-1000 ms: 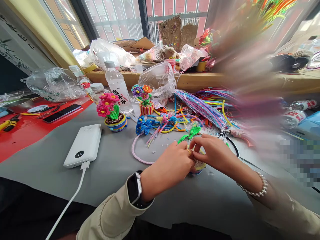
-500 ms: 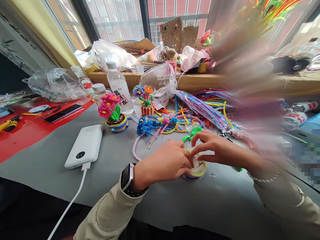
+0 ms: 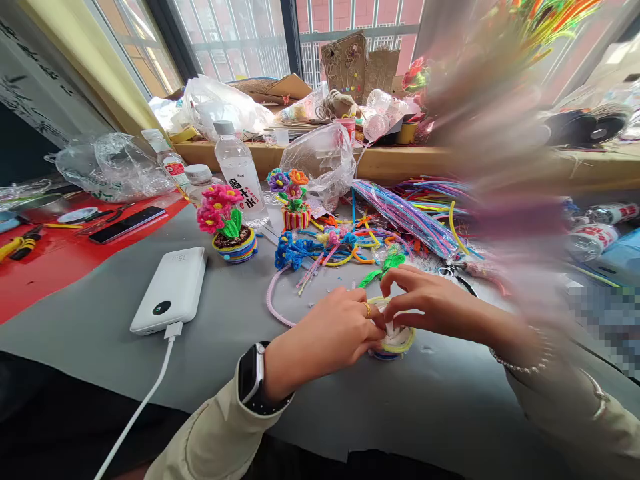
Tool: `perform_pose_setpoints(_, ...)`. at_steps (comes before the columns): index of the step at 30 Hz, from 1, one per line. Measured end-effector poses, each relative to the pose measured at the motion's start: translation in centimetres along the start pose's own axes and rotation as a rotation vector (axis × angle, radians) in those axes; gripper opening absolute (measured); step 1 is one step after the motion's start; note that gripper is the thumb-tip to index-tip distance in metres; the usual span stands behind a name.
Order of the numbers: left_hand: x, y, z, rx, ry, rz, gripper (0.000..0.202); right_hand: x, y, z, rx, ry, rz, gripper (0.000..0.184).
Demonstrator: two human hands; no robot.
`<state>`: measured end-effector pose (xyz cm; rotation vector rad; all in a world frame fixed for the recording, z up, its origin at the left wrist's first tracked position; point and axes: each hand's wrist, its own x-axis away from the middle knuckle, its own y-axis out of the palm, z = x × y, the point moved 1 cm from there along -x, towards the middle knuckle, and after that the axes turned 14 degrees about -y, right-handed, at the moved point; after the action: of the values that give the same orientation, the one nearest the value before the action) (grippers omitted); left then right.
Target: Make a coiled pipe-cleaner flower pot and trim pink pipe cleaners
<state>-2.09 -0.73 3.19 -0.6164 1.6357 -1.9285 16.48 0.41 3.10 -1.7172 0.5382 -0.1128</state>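
A small round pot (image 3: 401, 344) wrapped in yellow and blue pipe cleaner stands on the grey table cover (image 3: 240, 333). My left hand (image 3: 327, 330), with a ring and a watch at the wrist, curls against the pot's left side. My right hand (image 3: 430, 303) pinches a bit of white material (image 3: 391, 328) over the pot's opening. Green pipe-cleaner leaves (image 3: 384, 267) lie just behind my fingers.
Two finished pipe-cleaner flower pots (image 3: 227, 223) (image 3: 293, 200), a water bottle (image 3: 240, 175), a white power bank (image 3: 173, 289) with its cable, loose pipe cleaners (image 3: 405, 213) and plastic bags (image 3: 320, 160) crowd the table. A phone (image 3: 127, 224) lies on the red cloth.
Both hands have closed in over the pot; the right fingers came down from above the rim to pinch the white material inside it.
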Motion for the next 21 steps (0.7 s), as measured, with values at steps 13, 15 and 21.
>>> perform_pose_setpoints(13, 0.2, -0.1, 0.6, -0.081, -0.051, 0.018, 0.016, -0.4, 0.9, -0.8, -0.043, 0.133, 0.004, 0.012)
perform_pose_setpoints(15, 0.2, -0.2, 0.7, -0.082, -0.054, 0.004, 0.017, -0.4, 0.9, -1.0, -0.021, 0.144, 0.003, 0.012)
perform_pose_setpoints(21, 0.2, -0.4, 0.7, -0.055, -0.065, -0.016, 0.017, -0.3, 0.3, -1.0, -0.096, 0.131, -0.053, 0.015)
